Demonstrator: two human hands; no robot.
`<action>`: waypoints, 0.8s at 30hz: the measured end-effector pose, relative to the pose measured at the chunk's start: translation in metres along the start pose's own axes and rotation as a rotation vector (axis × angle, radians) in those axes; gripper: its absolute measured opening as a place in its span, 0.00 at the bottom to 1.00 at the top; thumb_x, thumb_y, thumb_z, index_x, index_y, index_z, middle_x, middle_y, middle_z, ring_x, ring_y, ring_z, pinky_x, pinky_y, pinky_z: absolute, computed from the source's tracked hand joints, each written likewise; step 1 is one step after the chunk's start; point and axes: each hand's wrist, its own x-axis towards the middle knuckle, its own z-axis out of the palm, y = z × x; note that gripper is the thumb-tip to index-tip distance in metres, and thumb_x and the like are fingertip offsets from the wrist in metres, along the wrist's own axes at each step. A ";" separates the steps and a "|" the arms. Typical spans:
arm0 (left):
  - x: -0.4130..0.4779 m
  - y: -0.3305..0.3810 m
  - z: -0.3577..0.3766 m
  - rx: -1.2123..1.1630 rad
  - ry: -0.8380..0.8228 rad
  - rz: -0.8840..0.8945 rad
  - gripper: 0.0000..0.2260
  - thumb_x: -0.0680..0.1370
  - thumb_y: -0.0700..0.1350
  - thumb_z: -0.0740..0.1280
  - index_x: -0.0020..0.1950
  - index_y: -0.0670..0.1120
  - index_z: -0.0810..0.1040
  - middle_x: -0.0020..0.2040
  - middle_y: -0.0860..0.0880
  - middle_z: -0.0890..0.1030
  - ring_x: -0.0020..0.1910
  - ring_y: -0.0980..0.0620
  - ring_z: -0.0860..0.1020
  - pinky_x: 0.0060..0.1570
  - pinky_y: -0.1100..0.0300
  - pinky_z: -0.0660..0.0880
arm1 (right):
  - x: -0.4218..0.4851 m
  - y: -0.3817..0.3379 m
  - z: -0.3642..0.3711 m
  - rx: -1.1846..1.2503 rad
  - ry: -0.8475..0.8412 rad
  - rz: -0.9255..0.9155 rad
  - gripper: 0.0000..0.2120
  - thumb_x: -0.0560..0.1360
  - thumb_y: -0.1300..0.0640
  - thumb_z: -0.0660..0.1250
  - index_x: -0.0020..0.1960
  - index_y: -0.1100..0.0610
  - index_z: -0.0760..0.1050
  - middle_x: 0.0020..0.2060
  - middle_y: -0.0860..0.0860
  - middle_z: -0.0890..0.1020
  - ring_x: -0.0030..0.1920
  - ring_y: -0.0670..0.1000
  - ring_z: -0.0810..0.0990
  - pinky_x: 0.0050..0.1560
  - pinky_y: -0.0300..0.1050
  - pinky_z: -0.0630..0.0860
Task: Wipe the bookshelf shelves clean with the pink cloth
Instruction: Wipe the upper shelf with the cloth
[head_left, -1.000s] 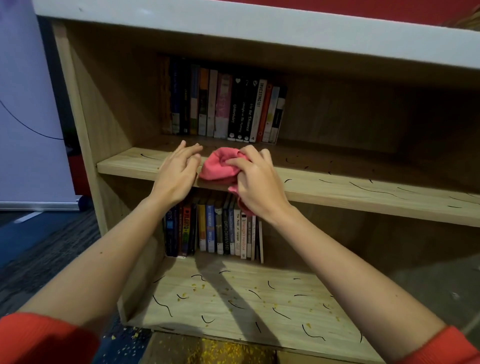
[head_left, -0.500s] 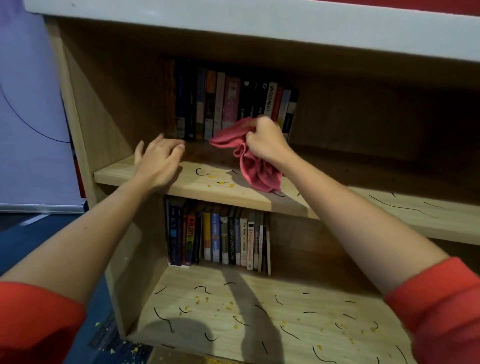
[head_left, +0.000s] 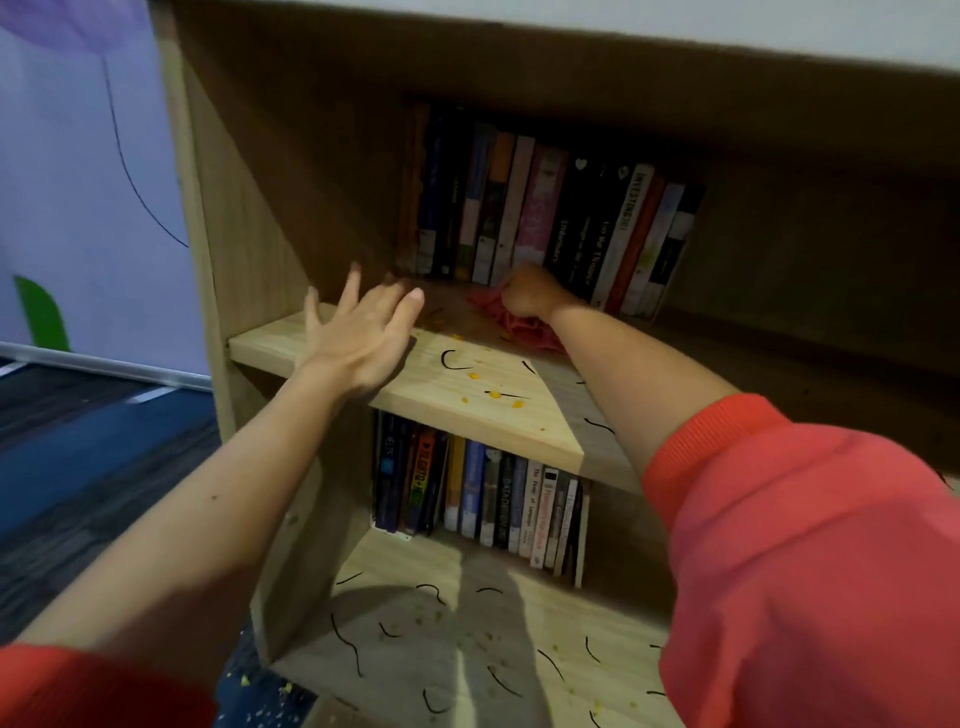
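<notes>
Nearest to me, the bottom light wooden shelf board (head_left: 467, 649) is strewn with thin black curled strands (head_left: 348, 644), so I judge it not yet wiped. A row of upright paperback books (head_left: 483, 499) stands at its back.

Above it is the middle light wooden shelf board (head_left: 519, 431), and here the work is in hand. Its front part carries small yellow crumbs (head_left: 496, 395) and more such strands (some lie to the right, in shadow). The left grip (head_left: 358, 338) is released, fingers straight and spread, over the front left part of this board. Whether the palm touches the wood I cannot tell.

Further in, the right grip (head_left: 530, 293) is clenched around the crumpled pink cloth (head_left: 524, 327). The cloth lies on the middle board, deep at the back, just before the feet of a second row of upright books (head_left: 561, 218).

I take this as the start of a stroke on the middle shelf. The next move, in my judgement, calls for dragging the cloth from the back toward the front edge with steady pressure, so that crumbs and strands travel with it. The left grip seems well placed to receive them at the edge. Care is needed not to knock the books behind.
</notes>
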 end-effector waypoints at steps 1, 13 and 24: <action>0.000 0.000 0.000 0.022 -0.012 -0.003 0.25 0.82 0.56 0.39 0.77 0.50 0.54 0.77 0.53 0.53 0.76 0.55 0.40 0.71 0.44 0.34 | -0.001 -0.002 0.003 -0.001 -0.005 -0.012 0.12 0.77 0.66 0.58 0.54 0.67 0.78 0.51 0.64 0.81 0.44 0.58 0.80 0.42 0.51 0.75; -0.006 -0.017 -0.005 0.066 -0.035 0.016 0.25 0.81 0.57 0.37 0.77 0.50 0.50 0.78 0.52 0.50 0.76 0.54 0.39 0.70 0.44 0.32 | -0.090 -0.025 -0.019 0.011 -0.225 -0.295 0.18 0.75 0.71 0.56 0.58 0.60 0.78 0.55 0.51 0.77 0.57 0.50 0.75 0.46 0.25 0.68; -0.011 -0.027 -0.012 0.011 -0.054 0.111 0.27 0.81 0.58 0.36 0.77 0.50 0.54 0.78 0.51 0.52 0.76 0.53 0.42 0.71 0.44 0.34 | -0.166 -0.022 -0.022 0.107 -0.102 -0.288 0.17 0.74 0.73 0.57 0.52 0.60 0.80 0.56 0.53 0.74 0.57 0.48 0.73 0.54 0.26 0.68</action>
